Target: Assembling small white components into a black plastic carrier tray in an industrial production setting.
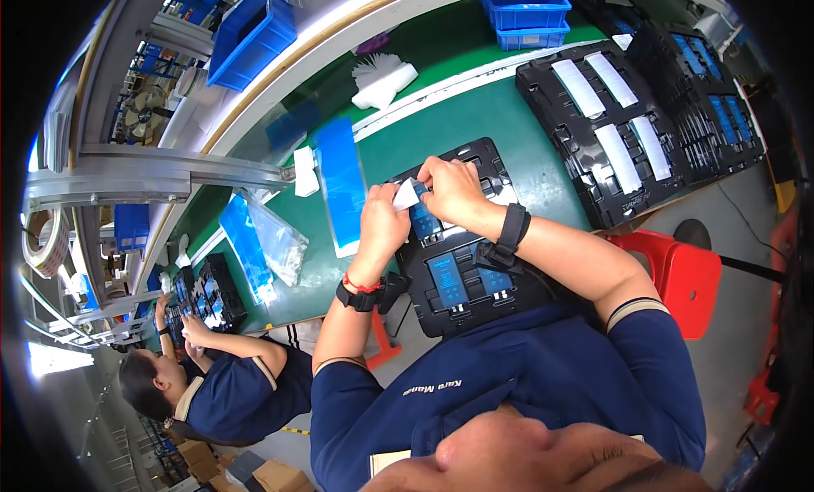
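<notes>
A black plastic tray (431, 315) lies in front of me, with flat blue battery-like packs (447, 277) in its recesses. My left hand (383, 225) is over its far left part, fingers closed on a small white slip (407, 195). Beside it, my right hand (458, 193) is bent with thumb and fingers drawn together at the slip's right side, over another blue pack (424, 223). Whatever those right fingertips pinch is too small to make out. Both wrists wear black bands.
Stacked black trays (585, 174) with white strips stand at the right. Blue sheets (341, 187), a clear plastic bag (280, 242) and white papers (381, 83) lie on the green table (500, 119). Blue bins (527, 17) sit at the back. A co-worker (229, 382) works at left; a red stool (678, 280) is at right.
</notes>
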